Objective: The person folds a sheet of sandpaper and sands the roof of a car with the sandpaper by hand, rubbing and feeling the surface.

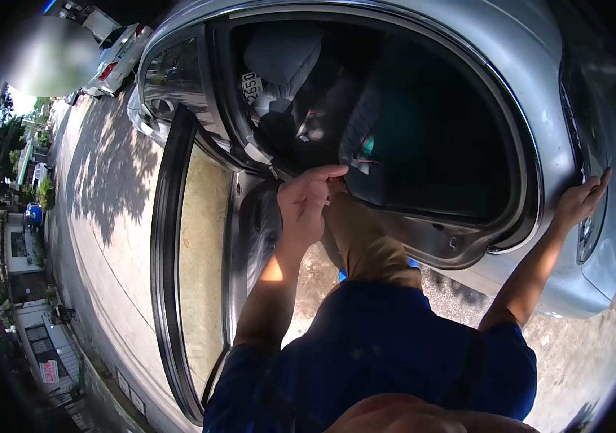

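My left hand (306,200) is just outside the open rear doorway of a silver car (517,43), near the sill. One finger points to the right and the others are loosely bent; no object shows in it. My right hand (581,202) rests on the car's rear body beside the tail light (591,234), fingers stretched out. Between my arms, my leg in brown trousers (369,242) is raised toward the doorway. The open car door (203,267) stands left of my left arm. Inside, the back seat (358,123) lies mostly in deep shadow.
A front seat (283,54) and a number plate (251,86) show inside the car. A white car (117,61) is parked farther along the concrete road (99,195). A fence with a red-and-white sign (49,372) lines the far left.
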`<action>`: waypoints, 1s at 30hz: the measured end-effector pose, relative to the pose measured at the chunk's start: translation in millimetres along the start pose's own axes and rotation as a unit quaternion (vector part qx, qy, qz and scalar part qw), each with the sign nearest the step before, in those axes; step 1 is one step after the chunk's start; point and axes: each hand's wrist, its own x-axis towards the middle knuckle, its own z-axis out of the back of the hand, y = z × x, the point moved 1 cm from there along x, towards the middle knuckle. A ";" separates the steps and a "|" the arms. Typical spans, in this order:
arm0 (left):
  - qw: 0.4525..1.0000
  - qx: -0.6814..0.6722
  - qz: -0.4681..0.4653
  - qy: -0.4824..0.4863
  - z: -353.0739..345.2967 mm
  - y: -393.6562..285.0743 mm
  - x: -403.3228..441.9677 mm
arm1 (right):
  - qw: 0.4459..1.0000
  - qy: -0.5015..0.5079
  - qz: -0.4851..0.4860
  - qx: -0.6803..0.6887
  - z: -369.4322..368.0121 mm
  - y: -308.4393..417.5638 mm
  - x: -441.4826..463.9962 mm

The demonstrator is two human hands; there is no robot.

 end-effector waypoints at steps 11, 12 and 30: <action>0.783 -0.374 -0.384 0.315 -15.9 -88.3 381.9 | 0.969 -0.040 -0.233 0.071 -11.3 -0.7 9.2; 0.780 -0.364 -0.356 0.364 -12.1 -97.5 414.7 | 0.970 -0.009 -0.243 0.019 -8.7 5.3 2.8; 0.953 -0.159 -0.152 0.210 -81.5 56.7 576.0 | 0.970 0.043 -0.137 -0.198 -126.0 190.4 67.9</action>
